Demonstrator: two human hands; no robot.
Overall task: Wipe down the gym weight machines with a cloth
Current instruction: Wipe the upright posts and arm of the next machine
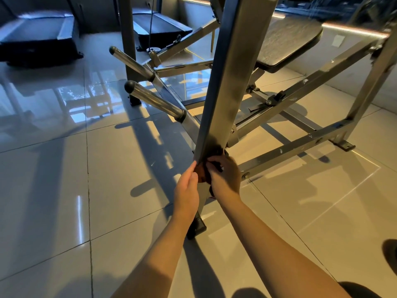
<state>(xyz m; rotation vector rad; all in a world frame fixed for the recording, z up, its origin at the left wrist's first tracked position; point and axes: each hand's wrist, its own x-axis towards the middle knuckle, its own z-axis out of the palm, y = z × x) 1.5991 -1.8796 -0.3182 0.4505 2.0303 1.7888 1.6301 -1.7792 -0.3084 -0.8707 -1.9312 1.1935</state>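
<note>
A grey steel post (227, 82) of a weight machine slants down through the middle of the view to a black foot (198, 227) on the floor. Low on that post a dark cloth (211, 166) is bunched, mostly hidden between my hands. My right hand (225, 177) grips the cloth against the post from the right. My left hand (187, 190) lies along the post's left edge with fingers straight, touching the cloth and the metal.
Two chrome plate pegs (154, 100) (131, 61) stick out to the left of the post. A black padded seat (287, 44) and the machine's low frame rails (300, 145) spread to the right. Treadmills (38, 37) stand at the back left on glossy floor tiles.
</note>
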